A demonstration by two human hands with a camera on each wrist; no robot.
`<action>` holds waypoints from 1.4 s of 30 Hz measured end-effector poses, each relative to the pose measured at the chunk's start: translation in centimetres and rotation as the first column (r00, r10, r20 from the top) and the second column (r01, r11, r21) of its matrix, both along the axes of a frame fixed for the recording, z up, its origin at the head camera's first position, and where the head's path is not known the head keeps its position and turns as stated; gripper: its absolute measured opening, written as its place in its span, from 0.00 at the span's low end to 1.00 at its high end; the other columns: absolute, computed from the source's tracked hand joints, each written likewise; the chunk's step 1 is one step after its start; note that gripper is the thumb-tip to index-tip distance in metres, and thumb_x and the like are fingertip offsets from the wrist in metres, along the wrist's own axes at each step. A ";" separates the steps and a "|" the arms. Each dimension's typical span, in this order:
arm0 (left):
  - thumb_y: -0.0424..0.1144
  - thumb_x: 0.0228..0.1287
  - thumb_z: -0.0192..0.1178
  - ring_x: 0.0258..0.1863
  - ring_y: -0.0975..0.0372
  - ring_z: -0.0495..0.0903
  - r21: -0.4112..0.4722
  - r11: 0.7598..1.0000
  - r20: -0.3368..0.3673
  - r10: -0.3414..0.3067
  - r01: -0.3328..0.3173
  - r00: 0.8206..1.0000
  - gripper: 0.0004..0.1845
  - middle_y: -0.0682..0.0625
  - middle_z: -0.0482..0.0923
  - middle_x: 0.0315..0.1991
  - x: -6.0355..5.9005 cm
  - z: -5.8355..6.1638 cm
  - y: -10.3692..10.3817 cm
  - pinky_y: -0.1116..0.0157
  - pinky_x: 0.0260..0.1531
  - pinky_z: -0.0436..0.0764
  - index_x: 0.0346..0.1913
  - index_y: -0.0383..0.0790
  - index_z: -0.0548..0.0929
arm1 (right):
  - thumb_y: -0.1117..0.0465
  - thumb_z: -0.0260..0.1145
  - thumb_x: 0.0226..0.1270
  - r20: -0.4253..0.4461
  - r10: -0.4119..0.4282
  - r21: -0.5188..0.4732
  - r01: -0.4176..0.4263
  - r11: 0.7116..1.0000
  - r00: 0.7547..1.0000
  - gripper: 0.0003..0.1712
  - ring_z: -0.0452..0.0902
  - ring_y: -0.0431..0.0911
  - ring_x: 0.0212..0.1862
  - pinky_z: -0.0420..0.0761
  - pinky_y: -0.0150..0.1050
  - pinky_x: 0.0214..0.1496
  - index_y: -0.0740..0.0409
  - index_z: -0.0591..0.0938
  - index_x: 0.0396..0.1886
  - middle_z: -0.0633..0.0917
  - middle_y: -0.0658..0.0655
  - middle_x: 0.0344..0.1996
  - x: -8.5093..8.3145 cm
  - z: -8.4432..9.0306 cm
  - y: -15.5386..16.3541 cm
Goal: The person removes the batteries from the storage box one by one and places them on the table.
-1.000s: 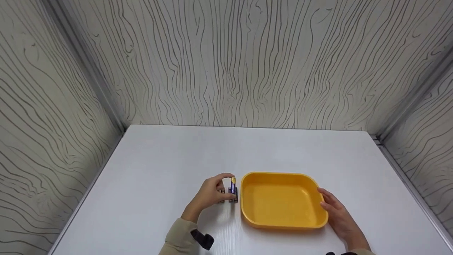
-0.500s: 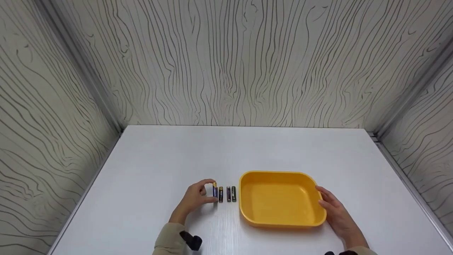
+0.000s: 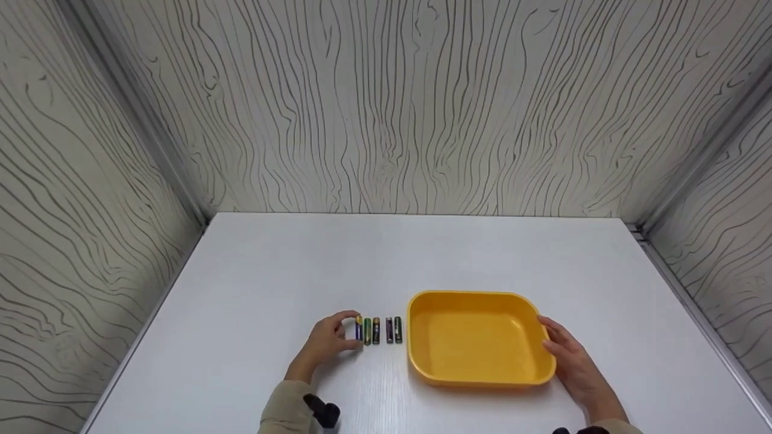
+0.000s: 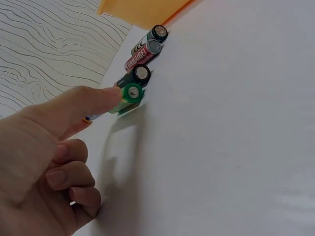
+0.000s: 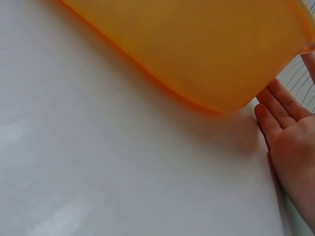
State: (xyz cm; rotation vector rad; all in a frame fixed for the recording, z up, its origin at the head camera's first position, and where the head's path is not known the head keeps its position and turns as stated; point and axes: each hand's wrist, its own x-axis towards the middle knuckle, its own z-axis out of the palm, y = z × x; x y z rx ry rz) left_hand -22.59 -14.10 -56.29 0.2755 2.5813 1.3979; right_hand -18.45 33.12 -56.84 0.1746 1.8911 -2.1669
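Observation:
My left hand pinches a blue-and-yellow battery lengthwise, thumb at the near end and forefinger at the far end. It is at the left end of a row, beside a green battery and a black battery. After a small gap lie a red battery and a dark green battery. In the left wrist view, the thumb hides most of the pinched battery. My right hand touches the right side of a yellow plastic tub, its fingers fairly straight along the outer wall.
The tub stands just right of the batteries on a white table. Behind the table rises a wall with a wood-grain pattern; similar panels flank both sides. Dark straps with cameras sit on the wrists.
My left hand has carried the blue-and-yellow battery leftward from above the right pair, then down to the row's left end, uncovering the green battery. The right hand stays at the tub.

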 end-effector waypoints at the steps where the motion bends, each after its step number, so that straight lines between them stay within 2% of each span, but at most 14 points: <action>1: 0.35 0.51 0.71 0.22 0.65 0.61 -0.005 1.000 -0.001 0.000 0.000 1.000 0.30 0.56 0.61 0.22 0.0 -0.1 0.0 0.72 0.23 0.62 0.60 0.39 0.77 | 0.58 0.53 0.75 -0.001 0.002 -0.003 -0.002 1.000 1.000 0.29 0.74 0.24 0.57 0.76 0.24 0.57 0.43 0.62 0.73 0.74 0.23 0.56 0.0 0.0 0.0; 8: 0.35 0.50 0.71 0.22 0.66 0.60 -0.064 0.998 -0.042 -0.018 0.015 0.999 0.30 0.56 0.62 0.22 -0.1 -0.2 0.1 0.72 0.25 0.61 0.60 0.37 0.77 | 0.60 0.52 0.75 -0.030 -0.030 0.022 0.031 0.999 0.999 0.28 0.75 0.24 0.56 0.77 0.24 0.55 0.47 0.62 0.73 0.75 0.23 0.55 0.0 0.1 -0.1; 11: 0.35 0.50 0.71 0.22 0.66 0.61 -0.116 0.993 -0.048 -0.010 0.005 0.999 0.30 0.56 0.63 0.23 -0.2 -0.2 0.3 0.71 0.26 0.61 0.59 0.38 0.78 | 0.59 0.52 0.76 -0.025 -0.011 0.020 0.011 1.000 1.000 0.28 0.74 0.24 0.57 0.76 0.23 0.56 0.46 0.61 0.73 0.75 0.22 0.55 0.0 0.1 0.0; 17: 0.38 0.49 0.72 0.26 0.63 0.64 -0.194 0.981 -0.028 0.006 -0.011 1.000 0.31 0.53 0.68 0.25 -0.2 -0.3 0.7 0.66 0.31 0.64 0.59 0.39 0.78 | 0.59 0.51 0.76 -0.027 0.002 0.006 -0.002 1.000 1.000 0.28 0.75 0.25 0.57 0.76 0.23 0.56 0.46 0.61 0.73 0.75 0.23 0.56 0.0 0.1 0.0; 19: 0.39 0.49 0.72 0.30 0.62 0.68 -0.211 0.977 -0.026 0.008 -0.014 1.000 0.31 0.49 0.76 0.31 -0.2 -0.3 0.7 0.62 0.36 0.71 0.60 0.40 0.77 | 0.59 0.51 0.76 -0.028 0.008 -0.002 -0.008 1.000 1.000 0.28 0.74 0.25 0.57 0.76 0.24 0.57 0.46 0.61 0.73 0.75 0.24 0.56 0.0 0.1 0.1; 21: 0.39 0.49 0.72 0.36 0.60 0.72 -0.217 0.976 -0.022 0.010 -0.015 1.000 0.32 0.43 0.81 0.42 -0.2 -0.3 0.8 0.56 0.45 0.76 0.61 0.40 0.77 | 0.59 0.51 0.76 -0.029 0.014 -0.013 -0.015 1.000 0.999 0.28 0.74 0.25 0.57 0.76 0.24 0.57 0.45 0.62 0.73 0.75 0.24 0.56 0.0 0.1 0.2; 24: 0.39 0.48 0.73 0.49 0.53 0.77 -0.218 0.976 -0.016 0.016 -0.019 1.000 0.33 0.39 0.78 0.58 -0.3 -0.3 0.8 0.47 0.59 0.73 0.61 0.41 0.76 | 0.59 0.50 0.76 -0.033 0.027 -0.034 -0.028 0.999 0.999 0.27 0.74 0.25 0.58 0.76 0.24 0.57 0.43 0.62 0.73 0.75 0.24 0.57 0.0 0.2 0.4; 28: 0.39 0.49 0.73 0.59 0.45 0.75 -0.208 0.978 -0.001 0.028 -0.028 1.000 0.33 0.38 0.76 0.61 -0.3 -0.3 1.0 0.45 0.63 0.70 0.62 0.41 0.76 | 0.59 0.50 0.76 -0.030 0.021 -0.026 -0.022 0.999 0.999 0.28 0.74 0.25 0.58 0.76 0.24 0.57 0.43 0.62 0.73 0.74 0.24 0.57 0.1 0.1 0.4; 31: 0.39 0.49 0.72 0.60 0.45 0.75 -0.205 0.978 0.000 0.033 -0.033 0.999 0.33 0.38 0.76 0.61 -0.3 -0.3 1.0 0.45 0.63 0.70 0.62 0.41 0.76 | 0.59 0.50 0.76 -0.023 0.009 -0.007 -0.009 1.000 1.000 0.28 0.74 0.24 0.57 0.76 0.23 0.57 0.44 0.61 0.73 0.74 0.23 0.57 0.1 0.0 0.4; 34: 0.38 0.49 0.72 0.46 0.49 0.79 -0.202 0.979 -0.012 0.017 -0.019 1.000 0.33 0.37 0.81 0.48 -0.2 -0.2 1.1 0.49 0.55 0.75 0.62 0.40 0.76 | 0.60 0.51 0.76 -0.029 -0.007 -0.008 0.007 1.000 1.000 0.28 0.74 0.24 0.57 0.76 0.24 0.56 0.44 0.62 0.73 0.75 0.23 0.56 0.2 0.0 0.4; 38: 0.38 0.48 0.72 0.33 0.59 0.70 -0.200 0.980 -0.027 -0.006 0.001 1.000 0.34 0.42 0.79 0.36 -0.1 -0.1 1.0 0.51 0.50 0.75 0.62 0.39 0.75 | 0.61 0.51 0.75 -0.035 -0.016 -0.017 0.016 1.000 0.999 0.27 0.75 0.25 0.57 0.77 0.25 0.57 0.45 0.63 0.72 0.76 0.24 0.56 0.3 -0.1 0.4; 40: 0.38 0.49 0.72 0.35 0.61 0.69 -0.193 0.981 -0.027 -0.011 0.005 1.000 0.34 0.46 0.79 0.38 -0.1 -0.1 1.0 0.51 0.54 0.75 0.62 0.39 0.75 | 0.60 0.50 0.76 -0.028 -0.013 -0.028 0.012 1.000 1.000 0.26 0.75 0.26 0.57 0.77 0.26 0.57 0.45 0.63 0.72 0.76 0.26 0.56 0.3 0.0 0.5; 42: 0.38 0.49 0.72 0.33 0.62 0.68 -0.173 0.985 -0.021 -0.013 0.009 1.000 0.34 0.48 0.77 0.35 -0.1 0.0 1.0 0.53 0.50 0.75 0.63 0.39 0.75 | 0.58 0.48 0.77 -0.016 -0.018 -0.054 0.017 0.998 1.000 0.25 0.76 0.27 0.57 0.77 0.26 0.57 0.43 0.63 0.71 0.77 0.28 0.55 0.2 0.1 0.5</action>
